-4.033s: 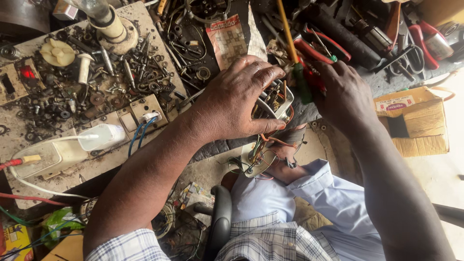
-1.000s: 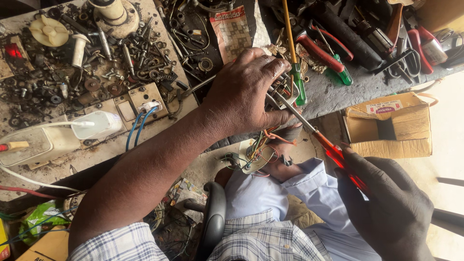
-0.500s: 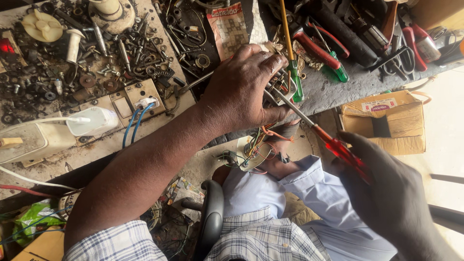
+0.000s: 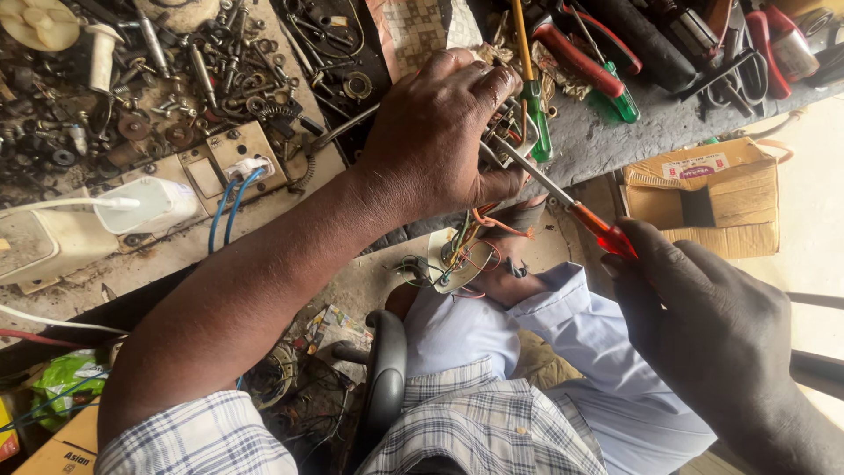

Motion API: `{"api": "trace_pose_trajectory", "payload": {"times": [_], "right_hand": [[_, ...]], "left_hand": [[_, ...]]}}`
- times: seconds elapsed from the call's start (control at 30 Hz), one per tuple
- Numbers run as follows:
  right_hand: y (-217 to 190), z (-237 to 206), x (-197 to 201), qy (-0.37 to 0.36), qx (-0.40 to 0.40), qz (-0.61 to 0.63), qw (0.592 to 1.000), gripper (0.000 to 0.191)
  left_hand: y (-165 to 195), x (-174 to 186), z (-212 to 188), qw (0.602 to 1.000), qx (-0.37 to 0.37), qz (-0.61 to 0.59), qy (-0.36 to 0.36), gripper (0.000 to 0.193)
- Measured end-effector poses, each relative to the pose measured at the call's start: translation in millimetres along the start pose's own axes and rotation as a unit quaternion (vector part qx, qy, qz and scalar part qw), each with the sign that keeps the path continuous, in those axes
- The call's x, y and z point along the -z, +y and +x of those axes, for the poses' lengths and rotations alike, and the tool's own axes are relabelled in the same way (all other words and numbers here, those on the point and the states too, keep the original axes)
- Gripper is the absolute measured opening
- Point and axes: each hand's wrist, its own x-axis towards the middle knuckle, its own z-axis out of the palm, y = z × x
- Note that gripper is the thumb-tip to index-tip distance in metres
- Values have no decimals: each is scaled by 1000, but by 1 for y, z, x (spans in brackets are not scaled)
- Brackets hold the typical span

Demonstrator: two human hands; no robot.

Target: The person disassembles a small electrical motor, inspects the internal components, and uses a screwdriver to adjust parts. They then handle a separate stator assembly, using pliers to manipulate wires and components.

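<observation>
My left hand closed over a small wired metal part at the bench edge, twelve o'clock of my lap, my right hand at four o'clock gripping a red-handled screwdriver, tip touching the part, green screwdriver just beside, cardboard box at three o'clock.

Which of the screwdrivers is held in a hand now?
The red-handled screwdriver, in the right hand. The green-handled screwdrivers lie untouched on the bench.

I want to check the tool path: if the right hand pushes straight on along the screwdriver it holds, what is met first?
Probably the small wired part gripped by the left hand: the right hand aims the red-handled screwdriver up-left, its tip apparently already there.
</observation>
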Motion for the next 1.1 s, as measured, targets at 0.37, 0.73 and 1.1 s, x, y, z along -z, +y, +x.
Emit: {"api": "trace_pose_trajectory", "payload": {"times": [0.37,0.73,1.1], "right_hand": [[7,0,3,51,129,-152,979,40],[26,-25,-36,249,28,23,968,39],[27,-40,-67,228,-173,227,931,54]], "left_hand": [[-1,-6,3,1000,-14,21,4,91],[-2,-9,-3,1000,-3,-3,23,78],[-10,-20,-5,1000,14,7,-25,101]]}}
